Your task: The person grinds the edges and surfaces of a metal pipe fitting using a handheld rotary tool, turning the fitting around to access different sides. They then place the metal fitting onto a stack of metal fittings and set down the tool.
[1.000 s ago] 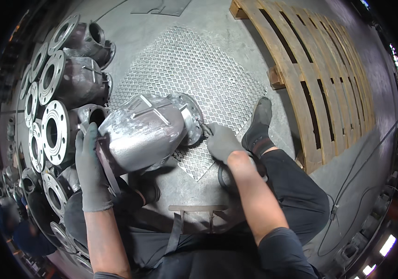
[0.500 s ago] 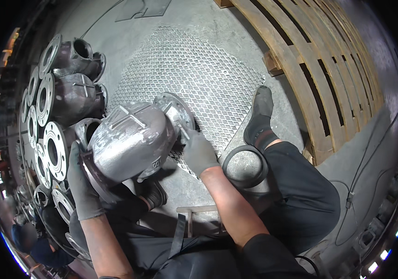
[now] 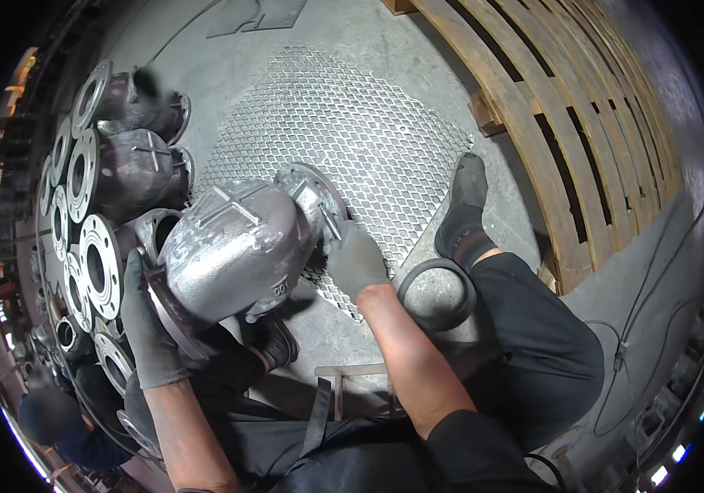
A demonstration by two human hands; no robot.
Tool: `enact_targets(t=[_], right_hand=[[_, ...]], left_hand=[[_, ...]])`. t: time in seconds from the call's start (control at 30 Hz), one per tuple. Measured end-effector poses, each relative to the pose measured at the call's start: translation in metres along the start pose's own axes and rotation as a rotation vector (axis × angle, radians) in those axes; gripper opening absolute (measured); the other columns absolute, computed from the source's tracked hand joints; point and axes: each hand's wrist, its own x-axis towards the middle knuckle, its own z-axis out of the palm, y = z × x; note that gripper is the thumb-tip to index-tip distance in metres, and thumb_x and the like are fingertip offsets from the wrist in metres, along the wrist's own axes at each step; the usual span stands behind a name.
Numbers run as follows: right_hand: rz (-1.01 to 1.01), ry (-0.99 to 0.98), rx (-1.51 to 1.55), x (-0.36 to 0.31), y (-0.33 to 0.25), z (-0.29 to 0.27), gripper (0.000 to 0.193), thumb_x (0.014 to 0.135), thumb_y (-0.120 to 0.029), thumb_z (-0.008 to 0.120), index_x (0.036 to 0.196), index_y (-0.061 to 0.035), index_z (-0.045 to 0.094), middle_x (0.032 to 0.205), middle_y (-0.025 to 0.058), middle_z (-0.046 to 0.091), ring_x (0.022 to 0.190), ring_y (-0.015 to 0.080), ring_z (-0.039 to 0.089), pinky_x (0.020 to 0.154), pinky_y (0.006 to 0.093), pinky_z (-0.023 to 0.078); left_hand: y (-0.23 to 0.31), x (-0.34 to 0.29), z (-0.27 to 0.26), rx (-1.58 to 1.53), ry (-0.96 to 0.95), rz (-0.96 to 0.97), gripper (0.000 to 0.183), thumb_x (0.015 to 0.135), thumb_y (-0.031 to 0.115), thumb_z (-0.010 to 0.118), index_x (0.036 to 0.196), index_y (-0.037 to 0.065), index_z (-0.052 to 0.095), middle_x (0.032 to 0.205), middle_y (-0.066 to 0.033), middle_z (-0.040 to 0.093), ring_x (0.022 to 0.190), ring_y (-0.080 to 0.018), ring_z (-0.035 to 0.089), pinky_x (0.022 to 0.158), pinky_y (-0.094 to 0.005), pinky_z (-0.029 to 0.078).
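Observation:
A grey cast-metal valve body (image 3: 228, 255) with a raised cross on top and flanges at its ends lies tilted in front of me. My gloved left hand (image 3: 146, 329) grips the flange at its near left end, the thumb side hidden behind the rim. In my gloved right hand (image 3: 357, 261) is a slim metal rod-shaped tool (image 3: 330, 222); its tip meets the neck by the far right flange (image 3: 317, 187). What kind of tool it is, I cannot make out. Beneath the casting, expanded metal mesh (image 3: 393, 140) covers the floor.
Several similar flanged castings (image 3: 134, 168) are stacked along the left. A dark ring (image 3: 463, 283) lies by my right leg. A wooden pallet (image 3: 533, 99) stands at the right, with cables (image 3: 621, 341) on the floor below it. Another person (image 3: 60, 431) is at the lower left.
My right hand and the rod tool have shifted slightly up along the neck of the valve body. The left hand keeps its hold, and the casting stays where it was.

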Motion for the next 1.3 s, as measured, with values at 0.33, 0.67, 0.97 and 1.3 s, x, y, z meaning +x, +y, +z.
enact_targets(t=[0.33,0.67,0.97,1.3], right_hand=[[-0.093,-0.165,-0.035,-0.015,-0.007,-0.022,0.039,0.100,-0.012,0.057,0.135,0.0018,0.065,0.114,0.0322,0.073,0.105,0.0495,0.072,0.096,0.0543,0.057],[-0.300,-0.019,0.444,-0.088,-0.045,-0.016,0.051,0.102,-0.010,0.054,0.152,0.0016,0.056,0.127,0.0291,0.070,0.117,0.0398,0.072,0.102,0.0462,0.055],[-0.386,-0.034,0.329,-0.091,-0.036,0.002,0.053,0.101,-0.007,0.052,0.154,0.0029,0.052,0.121,0.0277,0.070,0.111,0.0409,0.071,0.097,0.0471,0.056],[-0.319,-0.065,0.316,-0.093,-0.045,-0.008,0.058,0.100,-0.005,0.053,0.157,0.0035,0.048,0.124,0.0326,0.068,0.112,0.0476,0.068,0.103,0.0515,0.054]], left_hand=[[0.006,-0.001,-0.004,0.019,0.098,-0.033,0.049,0.111,0.034,0.064,0.149,0.004,0.061,0.137,-0.0098,0.071,0.122,-0.0232,0.070,0.108,-0.0395,0.056],[0.003,-0.002,0.006,-0.087,0.018,-0.037,0.040,0.109,0.034,0.068,0.136,0.004,0.070,0.124,-0.0100,0.076,0.108,-0.0220,0.075,0.097,-0.0368,0.061],[-0.004,0.006,0.002,-0.002,0.030,-0.012,0.055,0.108,0.041,0.069,0.139,-0.004,0.065,0.125,-0.0128,0.072,0.109,-0.0215,0.071,0.095,-0.0366,0.057],[-0.010,0.005,0.005,-0.043,0.071,0.042,0.043,0.106,0.033,0.071,0.133,0.000,0.070,0.118,-0.0128,0.076,0.105,-0.0237,0.074,0.097,-0.0375,0.059]])
